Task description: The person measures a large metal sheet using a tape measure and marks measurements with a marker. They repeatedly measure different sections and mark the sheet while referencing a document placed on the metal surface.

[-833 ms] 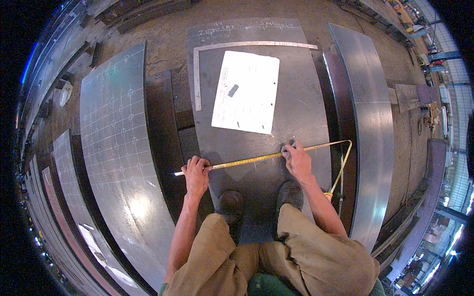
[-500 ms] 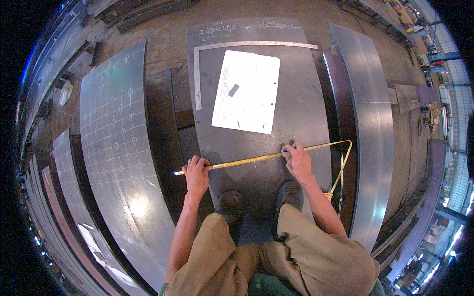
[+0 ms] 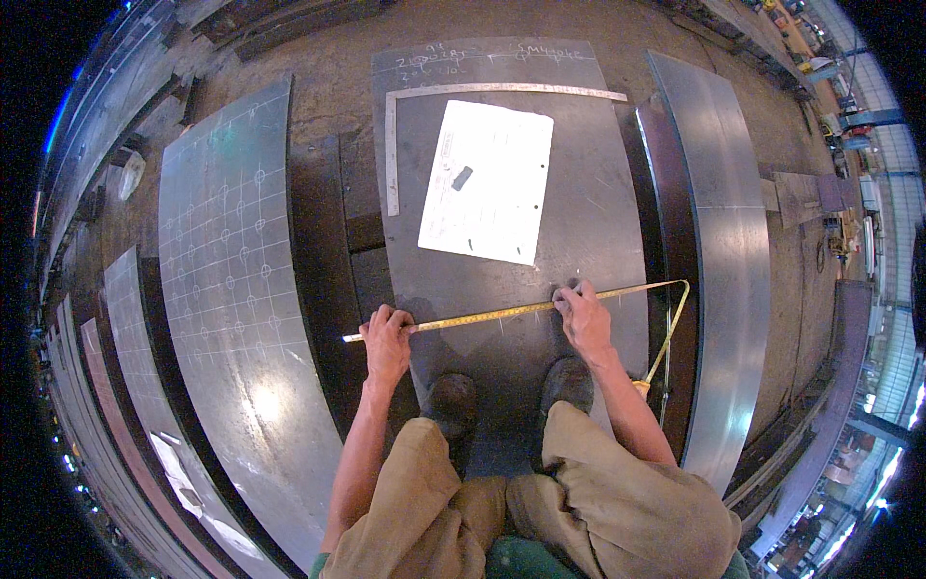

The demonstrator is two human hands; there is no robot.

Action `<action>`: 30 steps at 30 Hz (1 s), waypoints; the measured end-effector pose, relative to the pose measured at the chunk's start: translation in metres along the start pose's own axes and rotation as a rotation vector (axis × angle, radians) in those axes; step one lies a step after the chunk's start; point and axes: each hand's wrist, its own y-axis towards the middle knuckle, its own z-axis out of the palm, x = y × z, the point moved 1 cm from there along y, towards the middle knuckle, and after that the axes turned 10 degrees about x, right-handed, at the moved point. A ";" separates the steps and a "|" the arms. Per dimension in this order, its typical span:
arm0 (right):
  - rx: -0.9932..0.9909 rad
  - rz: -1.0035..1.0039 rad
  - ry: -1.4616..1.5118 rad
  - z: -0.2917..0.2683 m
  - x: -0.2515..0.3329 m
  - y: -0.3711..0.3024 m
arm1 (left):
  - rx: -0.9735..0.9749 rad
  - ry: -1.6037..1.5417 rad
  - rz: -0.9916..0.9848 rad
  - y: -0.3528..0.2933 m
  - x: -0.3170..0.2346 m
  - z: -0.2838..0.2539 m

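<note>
A yellow tape measure [image 3: 482, 317] lies stretched across the dark steel plate [image 3: 603, 232] in front of my boots. My left hand [image 3: 388, 345] pinches its blade at the plate's left edge, and the white-tipped end sticks out past the fingers. Farther right, my right hand [image 3: 585, 320] is closed on the blade with the fingertips down at the plate; whether it also holds a small marker I cannot make out. Beyond the right hand the blade bends sharply back toward me, to the tape's case beside my right forearm. Short pale marks show on the plate near the blade.
White sheets [image 3: 506, 183] with a small dark block [image 3: 462, 179] on them lie ahead of my hands. A steel square [image 3: 506, 88] frames them at the far left. Plates stand on both sides, the left one [image 3: 227, 232] scribed with a grid and circles. Dark gaps separate them.
The view has shifted very slightly. Both hands and the tape measure hold the same places on the plate.
</note>
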 end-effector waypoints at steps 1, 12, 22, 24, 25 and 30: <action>-0.003 0.002 -0.001 0.000 0.001 0.000 | 0.010 -0.006 -0.005 0.000 -0.001 -0.001; -0.007 0.006 -0.003 0.003 -0.004 0.001 | 0.004 -0.033 0.001 0.001 -0.002 -0.001; 0.033 0.035 -0.006 0.003 -0.003 0.001 | -0.003 -0.019 0.002 -0.001 -0.001 -0.001; 0.005 0.018 -0.019 0.007 -0.009 0.001 | 0.013 -0.010 -0.001 0.000 -0.002 0.000; 0.029 0.045 -0.007 0.007 -0.014 0.001 | 0.021 -0.006 -0.003 0.001 -0.002 0.000; 0.113 0.156 -0.018 -0.008 -0.022 0.001 | 0.015 0.045 -0.004 -0.003 -0.007 0.001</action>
